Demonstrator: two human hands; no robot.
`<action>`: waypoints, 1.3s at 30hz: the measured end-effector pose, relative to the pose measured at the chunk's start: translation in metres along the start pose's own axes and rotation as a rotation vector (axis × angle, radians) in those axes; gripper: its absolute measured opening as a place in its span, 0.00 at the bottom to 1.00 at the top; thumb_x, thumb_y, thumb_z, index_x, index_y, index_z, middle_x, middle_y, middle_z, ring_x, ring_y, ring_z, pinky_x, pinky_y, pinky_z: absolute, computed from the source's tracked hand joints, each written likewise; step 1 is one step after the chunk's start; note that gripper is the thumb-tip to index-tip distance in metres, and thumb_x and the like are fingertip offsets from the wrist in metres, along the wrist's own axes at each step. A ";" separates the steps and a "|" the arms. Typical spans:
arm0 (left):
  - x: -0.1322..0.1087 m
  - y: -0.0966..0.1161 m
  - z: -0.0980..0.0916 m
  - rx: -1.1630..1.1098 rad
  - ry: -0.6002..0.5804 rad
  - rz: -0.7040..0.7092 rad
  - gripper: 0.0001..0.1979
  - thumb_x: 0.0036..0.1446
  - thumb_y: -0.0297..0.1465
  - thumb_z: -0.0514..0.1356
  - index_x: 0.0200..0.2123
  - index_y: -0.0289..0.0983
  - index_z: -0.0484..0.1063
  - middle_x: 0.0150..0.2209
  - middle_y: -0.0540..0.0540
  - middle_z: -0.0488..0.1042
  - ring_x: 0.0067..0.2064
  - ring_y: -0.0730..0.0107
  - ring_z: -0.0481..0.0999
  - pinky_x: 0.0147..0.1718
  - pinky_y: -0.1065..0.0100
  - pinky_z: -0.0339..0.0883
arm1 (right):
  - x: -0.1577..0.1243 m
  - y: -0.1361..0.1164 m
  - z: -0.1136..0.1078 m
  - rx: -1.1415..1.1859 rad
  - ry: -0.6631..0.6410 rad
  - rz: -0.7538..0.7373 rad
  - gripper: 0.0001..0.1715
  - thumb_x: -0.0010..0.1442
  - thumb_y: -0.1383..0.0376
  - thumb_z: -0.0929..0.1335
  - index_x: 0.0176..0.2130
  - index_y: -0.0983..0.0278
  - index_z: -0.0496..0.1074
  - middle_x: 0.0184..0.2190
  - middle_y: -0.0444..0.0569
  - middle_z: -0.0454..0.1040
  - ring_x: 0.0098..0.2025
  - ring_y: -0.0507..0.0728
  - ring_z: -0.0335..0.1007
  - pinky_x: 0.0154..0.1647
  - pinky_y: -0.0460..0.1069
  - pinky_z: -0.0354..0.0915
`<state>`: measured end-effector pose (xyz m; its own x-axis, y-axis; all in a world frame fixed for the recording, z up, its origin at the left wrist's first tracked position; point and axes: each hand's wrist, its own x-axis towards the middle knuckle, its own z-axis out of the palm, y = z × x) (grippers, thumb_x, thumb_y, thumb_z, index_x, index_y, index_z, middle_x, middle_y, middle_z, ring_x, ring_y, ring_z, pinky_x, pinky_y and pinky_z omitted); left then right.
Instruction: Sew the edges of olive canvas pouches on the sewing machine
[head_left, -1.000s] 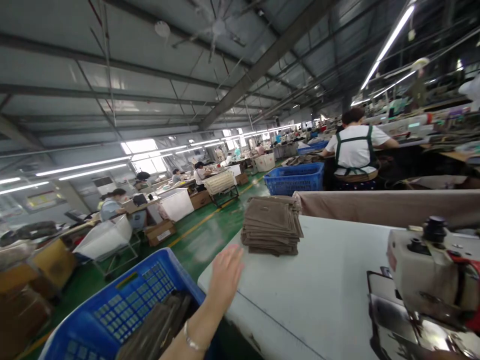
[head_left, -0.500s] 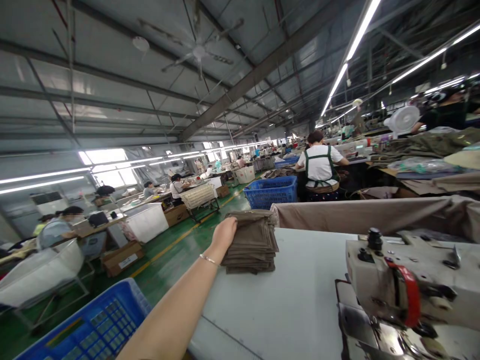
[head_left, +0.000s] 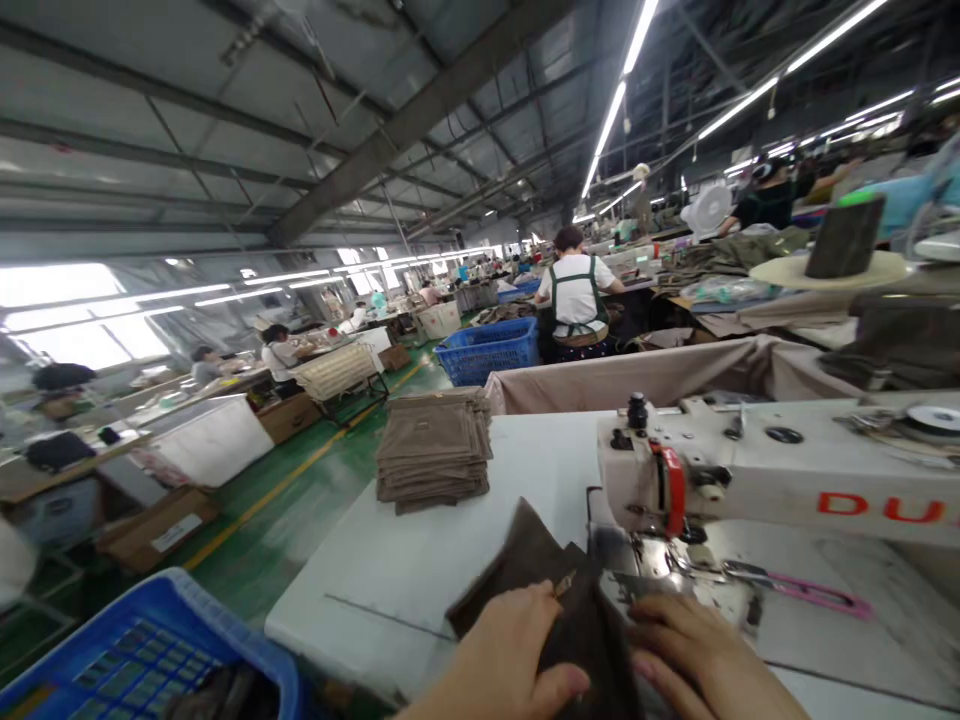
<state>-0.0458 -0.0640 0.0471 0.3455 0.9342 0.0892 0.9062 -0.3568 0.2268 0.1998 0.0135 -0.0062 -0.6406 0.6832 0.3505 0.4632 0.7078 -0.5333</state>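
My left hand [head_left: 502,655] and my right hand [head_left: 694,660] are both at the bottom edge, gripping a dark brown fabric piece [head_left: 536,565] that lies on the white table [head_left: 420,560] in front of the sewing machine [head_left: 750,470]. Left fingers curl over the cloth's middle. Right fingers press on its right side, close to the needle area. A stack of folded brown fabric pieces [head_left: 435,450] sits at the far left of the table, apart from both hands.
A blue crate [head_left: 142,655] stands low on the left beside the table. A beige cloth barrier [head_left: 660,375] runs behind the table. A person in a green apron [head_left: 576,295] sits beyond, next to another blue crate [head_left: 487,350]. Other workers and tables line the green aisle.
My left hand left the stack and came back to the near table edge with one brown piece. My right hand has come into view on that piece. The view swung right.
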 end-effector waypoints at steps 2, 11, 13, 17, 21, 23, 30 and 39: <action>0.002 0.003 0.031 -0.021 0.054 -0.140 0.23 0.56 0.38 0.64 0.54 0.37 0.68 0.54 0.38 0.71 0.54 0.51 0.69 0.52 0.53 0.63 | 0.000 -0.012 0.002 -0.007 -0.056 0.049 0.13 0.62 0.59 0.65 0.42 0.58 0.78 0.44 0.52 0.76 0.47 0.63 0.71 0.49 0.58 0.68; 0.050 -0.003 0.034 -0.129 0.215 -0.409 0.16 0.47 0.37 0.68 0.38 0.38 0.72 0.40 0.44 0.68 0.45 0.54 0.67 0.45 0.58 0.60 | -0.006 -0.027 0.001 0.366 0.034 0.264 0.27 0.70 0.55 0.53 0.34 0.63 0.73 0.37 0.53 0.75 0.43 0.61 0.69 0.48 0.55 0.64; 0.055 -0.005 0.034 -0.156 0.211 -0.412 0.12 0.47 0.33 0.67 0.35 0.37 0.71 0.38 0.45 0.68 0.44 0.55 0.67 0.45 0.58 0.59 | -0.002 -0.027 0.001 0.360 0.030 0.343 0.22 0.67 0.53 0.58 0.33 0.62 0.72 0.34 0.51 0.75 0.40 0.60 0.70 0.44 0.54 0.65; 0.057 0.000 0.027 -0.257 0.168 -0.381 0.03 0.49 0.25 0.60 0.27 0.37 0.68 0.31 0.48 0.68 0.38 0.61 0.69 0.41 0.62 0.60 | 0.005 -0.024 0.004 0.299 0.022 0.406 0.09 0.56 0.67 0.64 0.37 0.60 0.72 0.37 0.48 0.75 0.42 0.61 0.70 0.45 0.53 0.64; 0.043 0.015 0.000 -0.591 0.103 -0.347 0.05 0.56 0.26 0.57 0.37 0.36 0.71 0.32 0.49 0.73 0.35 0.66 0.73 0.37 0.68 0.65 | 0.000 -0.028 -0.004 0.358 0.024 0.352 0.15 0.53 0.72 0.63 0.40 0.59 0.70 0.40 0.47 0.74 0.44 0.59 0.70 0.46 0.53 0.66; 0.033 0.025 -0.015 -0.960 0.095 -0.348 0.10 0.59 0.31 0.58 0.44 0.36 0.71 0.37 0.46 0.76 0.40 0.64 0.75 0.39 0.68 0.66 | -0.004 -0.035 -0.015 0.302 0.076 0.267 0.08 0.57 0.67 0.66 0.40 0.59 0.71 0.48 0.50 0.72 0.52 0.61 0.66 0.52 0.56 0.64; 0.012 0.049 -0.032 -1.446 0.238 -0.395 0.17 0.50 0.39 0.68 0.38 0.33 0.77 0.34 0.43 0.77 0.38 0.61 0.75 0.38 0.67 0.67 | -0.008 -0.052 -0.046 0.063 0.207 0.009 0.11 0.65 0.59 0.64 0.38 0.54 0.77 0.62 0.45 0.62 0.65 0.66 0.51 0.62 0.65 0.54; 0.004 0.056 -0.024 -1.478 0.348 -0.492 0.16 0.45 0.38 0.71 0.35 0.33 0.79 0.32 0.43 0.78 0.37 0.61 0.76 0.36 0.68 0.67 | -0.017 -0.059 -0.056 0.264 0.201 0.126 0.07 0.61 0.59 0.69 0.32 0.54 0.76 0.38 0.45 0.78 0.41 0.58 0.74 0.42 0.50 0.71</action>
<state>0.0006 -0.0800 0.0839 -0.1537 0.9816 -0.1134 -0.1858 0.0840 0.9790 0.2176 -0.0295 0.0623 -0.4431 0.8023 0.4000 0.3397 0.5631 -0.7533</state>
